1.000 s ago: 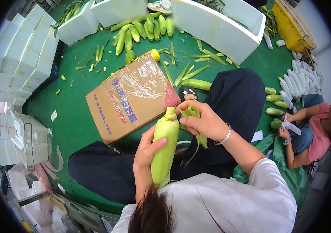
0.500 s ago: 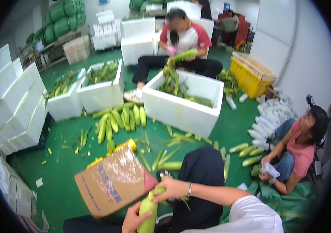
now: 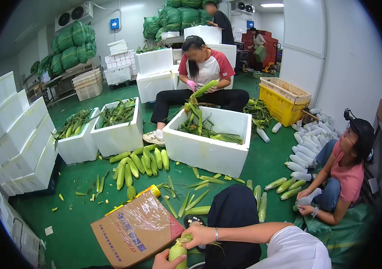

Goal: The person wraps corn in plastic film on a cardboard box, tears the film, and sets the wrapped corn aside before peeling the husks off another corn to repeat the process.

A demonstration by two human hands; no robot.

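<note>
An ear of corn (image 3: 178, 254) in pale green husk stands upright at the bottom centre. My left hand (image 3: 165, 261) is wrapped round its lower part, the thumb across the front. At its top, my right hand (image 3: 198, 236) has its fingers closed on the husk tip (image 3: 184, 238). Just beyond my hands lies a flat cardboard box (image 3: 133, 228) with clear film on it. Ears in green husk (image 3: 263, 207) lie on the floor right of my knee, and loose husk leaves (image 3: 184, 204) are scattered ahead.
A co-worker (image 3: 206, 67) sits behind a white foam box (image 3: 204, 148) of husks, holding corn. Another person (image 3: 350, 170) crouches at right beside netted white ears (image 3: 307, 150). Piled corn (image 3: 137, 166), stacked foam boxes (image 3: 16, 134) and a yellow crate (image 3: 280, 105) stand around.
The view has tilted up, so the scene and my hands sit differently in the frame. My left hand and the corn are lower in view. My right hand still grips the husk tip.
</note>
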